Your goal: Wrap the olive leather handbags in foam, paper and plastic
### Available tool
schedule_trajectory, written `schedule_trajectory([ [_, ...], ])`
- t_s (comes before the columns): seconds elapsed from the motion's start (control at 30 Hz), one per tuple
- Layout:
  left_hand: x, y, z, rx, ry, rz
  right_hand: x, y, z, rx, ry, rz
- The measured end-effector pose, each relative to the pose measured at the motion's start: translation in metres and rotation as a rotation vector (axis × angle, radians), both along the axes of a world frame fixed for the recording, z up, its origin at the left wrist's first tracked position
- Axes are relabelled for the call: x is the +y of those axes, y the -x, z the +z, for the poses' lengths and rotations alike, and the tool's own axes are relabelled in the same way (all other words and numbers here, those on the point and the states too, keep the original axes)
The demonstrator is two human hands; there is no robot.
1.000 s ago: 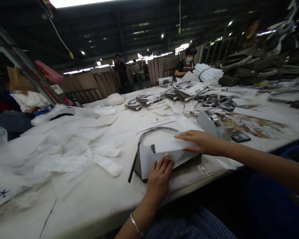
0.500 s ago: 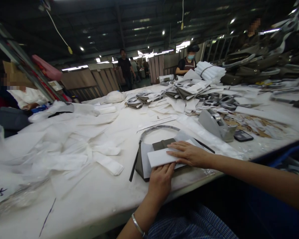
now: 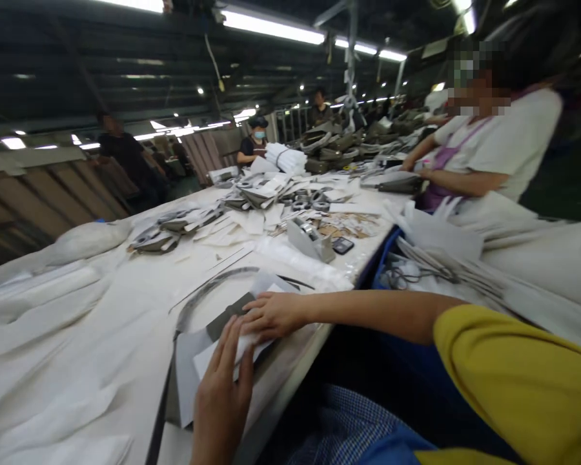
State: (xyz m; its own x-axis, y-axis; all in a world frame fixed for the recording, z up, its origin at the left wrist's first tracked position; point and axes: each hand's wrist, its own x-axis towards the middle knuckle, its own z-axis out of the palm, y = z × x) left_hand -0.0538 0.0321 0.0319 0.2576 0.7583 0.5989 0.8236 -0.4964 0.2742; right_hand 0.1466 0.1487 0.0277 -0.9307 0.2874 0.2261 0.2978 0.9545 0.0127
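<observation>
An olive handbag [image 3: 223,318] lies on the table in front of me, its arched handle [image 3: 196,298] covered in a greyish wrap. Pale sheets [image 3: 188,365] cover parts of the bag, and a white folded sheet [image 3: 204,359] rests across its front. My left hand [image 3: 226,378] is laid over this folded sheet, fingers stretched out and thumb apart. Beside it, my right hand [image 3: 274,315] lies flat with fingers spread, touching the sheet and the bag's olive part. Both hands press from above, hiding the middle of the sheet.
A tape dispenser [image 3: 307,239] and a dark phone-like object [image 3: 343,245] stand beyond my right hand. Wrapped bags and papers [image 3: 252,194] pile up farther back. White sheets [image 3: 43,361] spread at left. A co-worker [image 3: 494,148] handles a bag at right, behind a blue-edged bin [image 3: 385,258].
My view has swung to the right, bringing the co-worker and the bin into sight. My left hand has shifted from the sheet's near edge to lie over its top; my right hand stays on it.
</observation>
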Motion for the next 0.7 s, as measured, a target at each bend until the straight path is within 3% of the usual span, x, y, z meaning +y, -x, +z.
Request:
schedule_trajectory([
  [0.1, 0.018, -0.002, -0.022, 0.126, 0.05, 0.014, 0.001, 0.001, -0.001, -0.017, -0.052, -0.013],
  [0.23, 0.026, 0.002, -0.053, 0.269, -0.064, -0.046, -0.007, 0.003, -0.009, 0.045, -0.107, -0.032],
  [0.43, 0.024, 0.01, -0.059, 0.398, -0.075, -0.052, -0.037, -0.012, -0.025, 0.307, -0.15, -0.15],
  [0.53, 0.026, 0.012, -0.06, 0.41, -0.057, -0.055, -0.056, -0.057, -0.016, 0.415, -0.027, -0.109],
  [0.57, 0.027, 0.013, -0.061, 0.407, -0.05, -0.053, -0.062, -0.08, -0.012, 0.458, 0.016, -0.159],
  [0.63, 0.029, 0.014, -0.063, 0.4, -0.039, -0.049, -0.07, -0.136, -0.004, 0.55, 0.077, -0.429],
  [0.7, 0.032, 0.016, -0.068, 0.391, -0.035, -0.049, -0.074, -0.2, -0.001, 0.526, 0.076, -0.869],
])
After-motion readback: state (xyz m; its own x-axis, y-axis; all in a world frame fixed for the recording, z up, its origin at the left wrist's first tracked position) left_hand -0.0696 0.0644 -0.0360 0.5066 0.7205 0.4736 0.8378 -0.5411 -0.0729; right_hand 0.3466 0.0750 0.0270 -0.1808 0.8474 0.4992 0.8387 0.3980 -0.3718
